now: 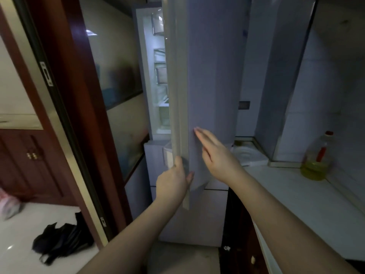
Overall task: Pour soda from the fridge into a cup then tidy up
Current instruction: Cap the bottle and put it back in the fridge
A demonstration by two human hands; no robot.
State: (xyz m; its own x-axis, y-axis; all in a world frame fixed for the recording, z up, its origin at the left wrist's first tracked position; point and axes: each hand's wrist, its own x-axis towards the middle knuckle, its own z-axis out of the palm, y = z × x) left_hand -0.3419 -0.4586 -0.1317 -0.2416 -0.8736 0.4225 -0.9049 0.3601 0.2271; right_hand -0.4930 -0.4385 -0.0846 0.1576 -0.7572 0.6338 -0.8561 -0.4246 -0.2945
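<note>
Fridge: the lit inside (161,91) shows left of the door; you see no soda or cup.
Left hand (173,180): your grip curls round the door (207,76) edge, low down.
Right hand (215,153): flat, fingers straight, on the door face.
Tabletop (308,204): oil bottle (318,161), far right.

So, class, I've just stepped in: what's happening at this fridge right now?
A person stands at a tall pale grey fridge with its upper door part open and the lit interior showing. The left hand grips the door's lower edge; the right hand lies flat, fingers straight, against its outer face. No soda or cup is in view. A clear plastic bottle of yellow oil stands on the white counter to the right.
</note>
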